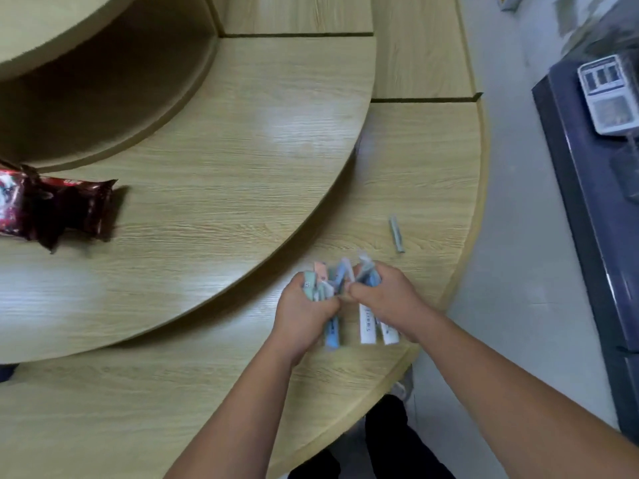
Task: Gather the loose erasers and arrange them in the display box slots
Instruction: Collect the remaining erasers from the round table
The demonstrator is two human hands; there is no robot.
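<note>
Both my hands are bunched together over the lower wooden tier (214,402), each full of slim pastel erasers. My left hand (304,307) grips a bundle of green, pink and blue erasers (320,281) that stick out above its fingers. My right hand (389,293) grips blue and white erasers (367,271), and white ones (368,323) poke out below it. One loose grey eraser (396,234) lies on the wood beyond my right hand. No display box is in view.
A raised round wooden tier (224,160) overhangs the lower one to the left, with a dark red snack packet (52,210) on it. A dark counter (594,216) with a small white device (607,93) stands at the right across the grey floor.
</note>
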